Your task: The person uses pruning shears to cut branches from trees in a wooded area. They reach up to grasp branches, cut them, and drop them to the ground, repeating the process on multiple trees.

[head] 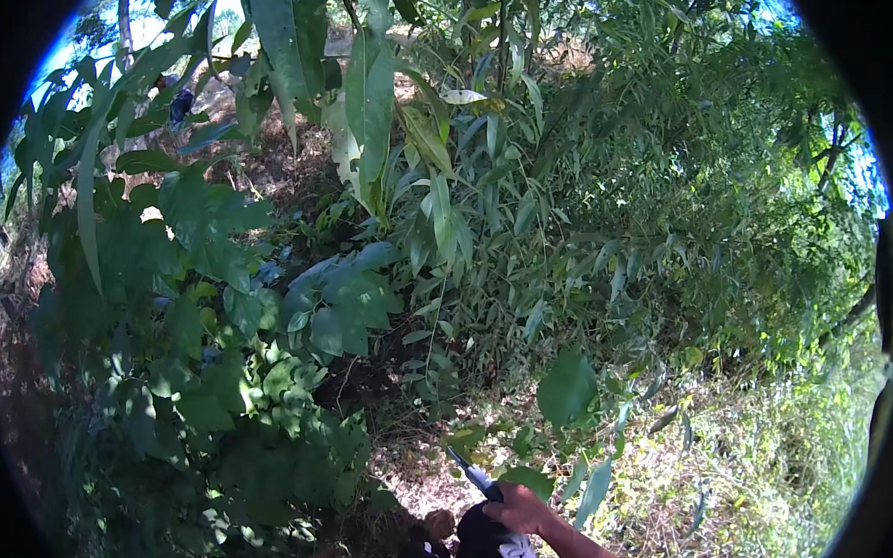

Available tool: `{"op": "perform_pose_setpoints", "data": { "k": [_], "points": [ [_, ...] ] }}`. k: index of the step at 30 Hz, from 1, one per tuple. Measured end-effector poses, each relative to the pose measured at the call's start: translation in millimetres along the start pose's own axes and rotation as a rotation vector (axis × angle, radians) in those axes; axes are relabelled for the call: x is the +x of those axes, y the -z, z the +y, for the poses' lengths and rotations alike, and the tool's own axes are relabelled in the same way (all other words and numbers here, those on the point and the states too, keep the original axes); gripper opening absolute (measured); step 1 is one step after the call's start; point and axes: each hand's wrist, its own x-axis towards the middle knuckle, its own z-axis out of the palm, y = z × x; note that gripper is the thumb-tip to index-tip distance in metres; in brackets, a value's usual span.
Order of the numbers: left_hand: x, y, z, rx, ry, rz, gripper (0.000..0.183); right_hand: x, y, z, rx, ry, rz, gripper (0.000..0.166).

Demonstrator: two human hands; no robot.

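My right hand [519, 508] is low in the view, right of centre, closed around the dark handle of a bladed tool [477, 476]. The tool's narrow tip points up and to the left, over sunlit leaf litter; its exact kind cannot be told. Dark clothing of my legs [479, 532] shows just below and left of this hand. My left hand cannot be made out; a blurred reddish-brown shape lies in shade at the bottom edge. Green leaves [527, 481] hang beside my right hand.
Long narrow leaves [370, 112] hang close in front. Broad-leaved plants [344, 301] stand in shade on the left, and dense bushes [599, 222] rise ahead and to the right. Dry litter and low plants [689, 477] cover the lower right. A person in dark clothing [181, 105] is far off, upper left.
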Motion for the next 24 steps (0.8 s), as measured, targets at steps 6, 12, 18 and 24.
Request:
{"op": "perform_pose_setpoints", "data": {
  "k": [6, 12, 18, 24],
  "points": [
    [80, 102, 83, -0.573, 0.222, 0.232, 0.023, 70, 60, -36, -0.002, 0.156, -0.010, 0.047],
    [103, 131, 123, -0.434, 0.231, 0.266, 0.031, 127, 92, -56, -0.007, 0.343, 0.035, 0.031],
    [147, 109, 126, -0.351, 0.090, 0.275, 0.037, 122, 125, -66, -0.008, 0.372, 0.163, 0.035],
    [170, 166, 169, -0.438, 0.081, 0.192, 0.035, 101, 166, -113, 0.023, 0.262, 0.217, 0.034]
  ]
}}
